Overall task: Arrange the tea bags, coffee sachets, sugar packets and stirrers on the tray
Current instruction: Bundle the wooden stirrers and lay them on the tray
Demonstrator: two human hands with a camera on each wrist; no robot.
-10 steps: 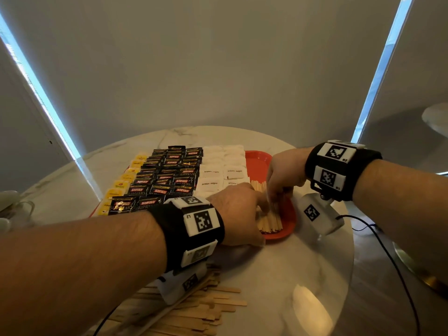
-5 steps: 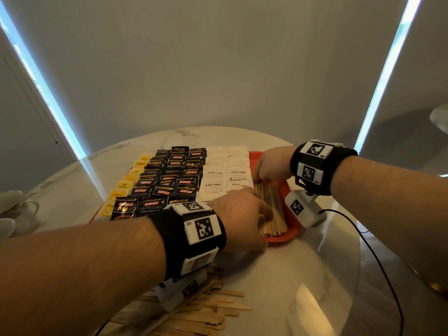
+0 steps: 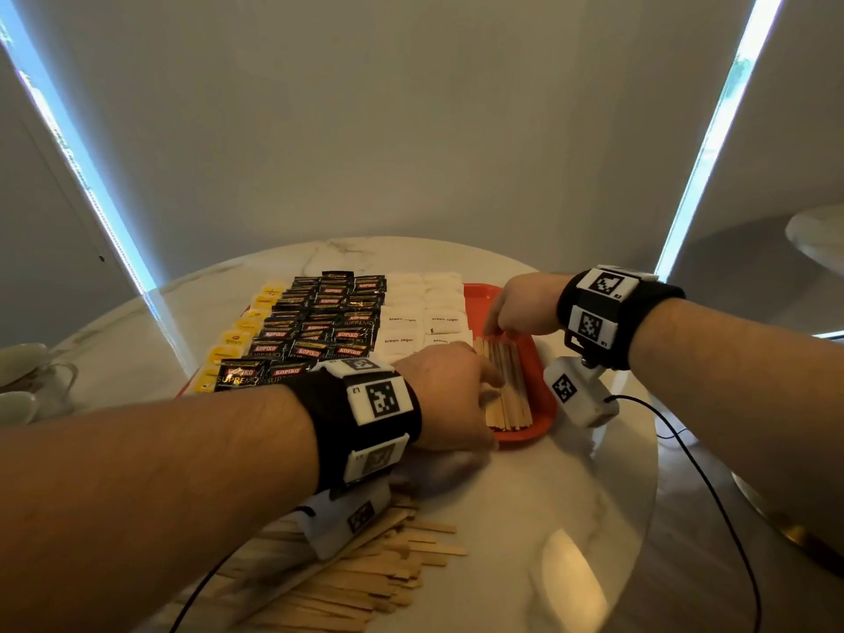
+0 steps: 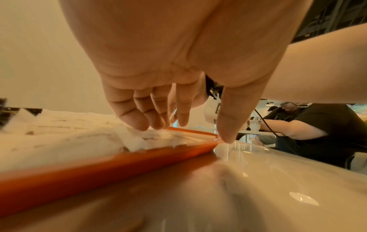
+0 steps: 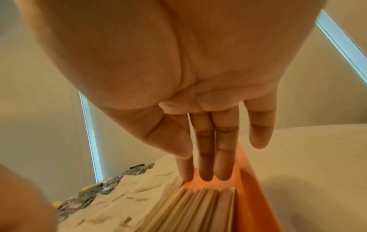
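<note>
On right end of red plastic tray (image 3: 543, 395), row of flat wooden stirrers (image 3: 507, 390). My left hand (image 3: 445, 395) and right hand (image 5: 204, 141) flat, fingers straight, holding nothing, squaring row ends. Advice: press gently from both ends, keep white sugar packets (image 3: 427, 319) undisturbed.

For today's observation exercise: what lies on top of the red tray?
On the red tray lie rows of yellow tea bags, black coffee sachets, white sugar packets and wooden stirrers. The left hand covers the tray's near edge there.
</note>
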